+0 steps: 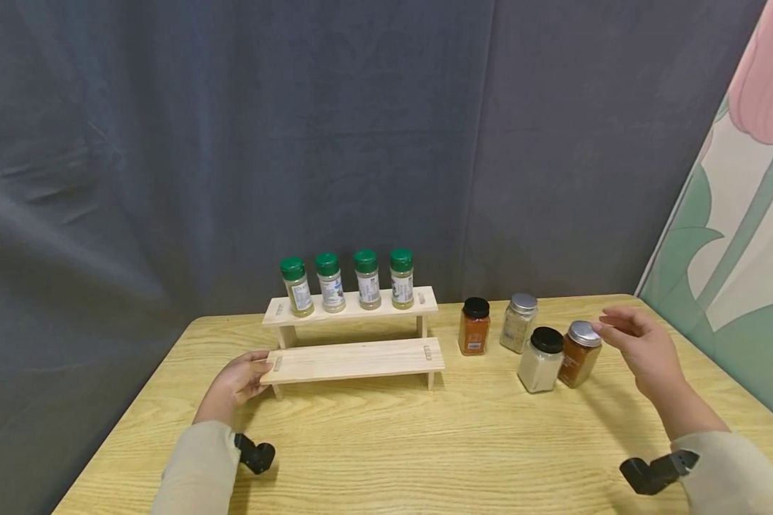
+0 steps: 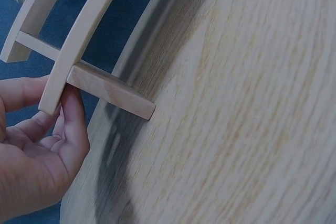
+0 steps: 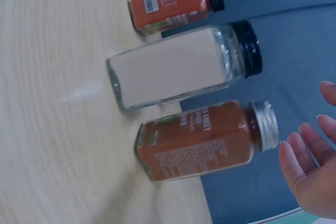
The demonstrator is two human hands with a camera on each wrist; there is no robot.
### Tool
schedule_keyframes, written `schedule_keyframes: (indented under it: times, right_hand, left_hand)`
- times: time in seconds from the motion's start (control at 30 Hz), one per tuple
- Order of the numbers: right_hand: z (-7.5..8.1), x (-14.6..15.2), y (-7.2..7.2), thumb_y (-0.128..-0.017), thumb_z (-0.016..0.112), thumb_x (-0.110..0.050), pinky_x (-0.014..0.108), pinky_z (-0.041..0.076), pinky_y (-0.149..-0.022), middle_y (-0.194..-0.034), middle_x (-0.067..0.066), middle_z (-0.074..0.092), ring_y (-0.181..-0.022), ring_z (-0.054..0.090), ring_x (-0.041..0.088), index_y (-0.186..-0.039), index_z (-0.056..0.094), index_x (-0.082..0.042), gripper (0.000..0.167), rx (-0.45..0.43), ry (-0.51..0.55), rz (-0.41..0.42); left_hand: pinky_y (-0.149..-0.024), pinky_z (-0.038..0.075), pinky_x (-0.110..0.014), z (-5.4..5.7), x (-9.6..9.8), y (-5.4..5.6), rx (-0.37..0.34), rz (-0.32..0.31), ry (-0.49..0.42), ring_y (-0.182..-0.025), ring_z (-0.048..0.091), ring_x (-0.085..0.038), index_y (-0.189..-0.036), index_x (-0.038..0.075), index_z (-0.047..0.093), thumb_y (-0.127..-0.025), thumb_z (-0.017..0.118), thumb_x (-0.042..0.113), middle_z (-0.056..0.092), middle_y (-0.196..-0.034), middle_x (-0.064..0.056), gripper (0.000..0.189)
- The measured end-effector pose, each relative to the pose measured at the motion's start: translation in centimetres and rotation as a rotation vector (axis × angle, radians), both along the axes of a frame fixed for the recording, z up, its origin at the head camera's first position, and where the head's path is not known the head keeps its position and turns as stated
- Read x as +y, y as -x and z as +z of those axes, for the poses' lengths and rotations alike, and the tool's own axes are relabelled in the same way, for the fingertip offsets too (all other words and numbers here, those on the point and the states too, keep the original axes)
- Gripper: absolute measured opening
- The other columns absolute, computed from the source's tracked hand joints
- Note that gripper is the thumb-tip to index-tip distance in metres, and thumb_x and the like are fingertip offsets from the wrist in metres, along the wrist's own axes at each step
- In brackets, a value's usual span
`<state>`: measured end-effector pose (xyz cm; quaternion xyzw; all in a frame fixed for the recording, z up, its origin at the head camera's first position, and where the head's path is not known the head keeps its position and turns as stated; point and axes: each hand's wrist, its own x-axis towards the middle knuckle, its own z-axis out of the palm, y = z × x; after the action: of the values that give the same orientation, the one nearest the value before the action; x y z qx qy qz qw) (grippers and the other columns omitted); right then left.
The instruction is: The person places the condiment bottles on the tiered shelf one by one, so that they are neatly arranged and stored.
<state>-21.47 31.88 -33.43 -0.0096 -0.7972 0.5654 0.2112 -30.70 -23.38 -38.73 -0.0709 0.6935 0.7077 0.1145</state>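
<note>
While gripping the left end of a two-tier wooden rack (image 1: 354, 360) with the left hand (image 1: 240, 379), holds the right hand (image 1: 640, 347) just beside the silver lid of a brown jar (image 1: 578, 357). On the left, pinches the lower board (image 2: 81, 32) between thumb and fingers, above a short leg (image 2: 111, 90) resting on the tabletop (image 1: 386, 450). On the right, leaves the fingers loosely bent, with a gap to the thumb and nothing held; cannot tell for certain whether touching the lid or slightly apart from it. Has the brown jar upright toward the right of the tabletop, with a black-lidded jar of whitish contents (image 1: 541, 368) close against its left side. Behind these, shows a silver-lidded jar of pale contents (image 1: 518, 327) and, nearer the rack, a black-lidded jar of orange-red contents (image 1: 474, 330), both upright. On the upper board (image 1: 354, 312), displays four green-capped bottles (image 1: 368, 286) in a spaced row. Beyond, includes a dark curtain (image 1: 361, 143) and, far right, a flower-patterned panel (image 1: 760, 250).
</note>
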Motion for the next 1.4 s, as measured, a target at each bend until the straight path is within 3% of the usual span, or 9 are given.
schedule_keyframes:
  times: [0.1,0.33,0.43,0.67,0.9,1.0,1.1,1.2,1.4]
  right_hand:
    - [-1.0,0.8,0.4,-0.082,0.059,-0.022,0.011,0.034,-0.063,-0.086,-0.024,0.049,-0.079,0.044,-0.008,-0.096,0.049,-0.031,0.019,-0.046,-0.04,-0.037]
    - [-3.9,2.6,1.7,-0.079,0.062,-0.031,0.016,0.036,-0.068,-0.091,-0.021,0.048,-0.081,0.044,-0.008,-0.109,0.051,-0.02,0.034,-0.133,-0.054,-0.131]
    - [-4.0,2.2,1.5,-0.079,0.061,-0.031,0.013,0.037,-0.065,-0.092,-0.02,0.046,-0.078,0.043,-0.009,-0.11,0.049,-0.017,0.035,-0.143,-0.073,-0.124]
    - [-3.5,0.9,0.9,-0.082,0.059,-0.028,0.013,0.037,-0.064,-0.089,-0.019,0.042,-0.076,0.04,-0.01,-0.12,0.034,0.009,0.059,-0.192,-0.118,-0.065]
    - [-8.6,3.8,4.3,-0.076,0.065,-0.031,0.014,0.037,-0.069,-0.095,-0.014,0.048,-0.081,0.044,-0.007,-0.115,0.044,-0.015,0.047,-0.185,-0.038,-0.09]
    - [-8.2,3.0,4.0,-0.078,0.062,-0.033,0.015,0.037,-0.069,-0.102,-0.003,0.048,-0.082,0.042,-0.005,-0.12,0.04,-0.008,0.053,-0.212,-0.067,-0.092]
    - [-6.2,1.1,2.7,-0.081,0.058,-0.033,0.013,0.036,-0.066,-0.112,0.013,0.043,-0.082,0.039,-0.003,-0.127,0.029,0.007,0.067,-0.259,-0.092,-0.1]
    - [-4.7,-0.4,1.8,-0.084,0.055,-0.03,0.015,0.035,-0.067,-0.122,0.027,0.033,-0.089,0.042,0.012,-0.128,0.02,0.014,0.071,-0.292,-0.086,-0.096]
    - [-4.4,-0.8,1.9,-0.086,0.052,-0.03,0.04,0.033,-0.085,-0.125,0.03,0.028,-0.106,0.033,0.037,-0.128,0.018,0.014,0.07,-0.302,-0.056,-0.101]
  left_hand:
    - [-0.057,0.041,-0.023,-0.3,-0.2,0.2,0.008,0.005,0.01,-0.064,0.055,-0.009,-0.131,-0.008,0.022,-0.086,0.049,0.002,0.054,-0.08,-0.003,0.053]
    - [-0.057,0.042,-0.024,-3.1,-1.9,2.0,0.075,-0.071,-0.085,-0.07,0.057,-0.014,-0.125,-0.003,0.034,-0.081,0.059,0.008,0.054,-0.087,-0.009,0.052]
    - [-0.058,0.043,-0.023,-2.5,-1.4,1.6,0.06,-0.048,-0.075,-0.07,0.056,-0.013,-0.128,-0.004,0.031,-0.083,0.055,0.005,0.053,-0.089,-0.009,0.052]
    - [-0.058,0.041,-0.023,-0.1,0.1,0.1,0.012,-0.001,-0.018,-0.066,0.055,-0.009,-0.132,-0.009,0.019,-0.087,0.046,0.001,0.052,-0.084,-0.004,0.053]
    - [-0.057,0.041,-0.022,0.2,0.1,-0.1,-0.003,0.011,-0.023,-0.063,0.055,-0.009,-0.131,-0.009,0.02,-0.087,0.046,0.0,0.053,-0.078,-0.003,0.052]
    - [-0.057,0.04,-0.022,0.2,0.1,0.0,0.0,0.009,-0.015,-0.063,0.055,-0.008,-0.131,-0.009,0.02,-0.087,0.046,0.0,0.054,-0.077,-0.002,0.052]
    - [-0.057,0.041,-0.022,0.2,0.2,0.0,-0.003,0.009,-0.017,-0.064,0.055,-0.008,-0.131,-0.009,0.02,-0.087,0.045,0.0,0.054,-0.077,-0.002,0.051]
    - [-0.057,0.041,-0.022,0.3,0.2,-0.1,-0.007,0.011,-0.03,-0.064,0.055,-0.008,-0.13,-0.009,0.019,-0.087,0.044,-0.001,0.053,-0.077,-0.002,0.051]
    - [-0.057,0.041,-0.022,0.3,0.3,-0.2,-0.009,0.023,-0.034,-0.064,0.055,-0.008,-0.13,-0.01,0.02,-0.087,0.044,-0.001,0.053,-0.077,-0.002,0.051]
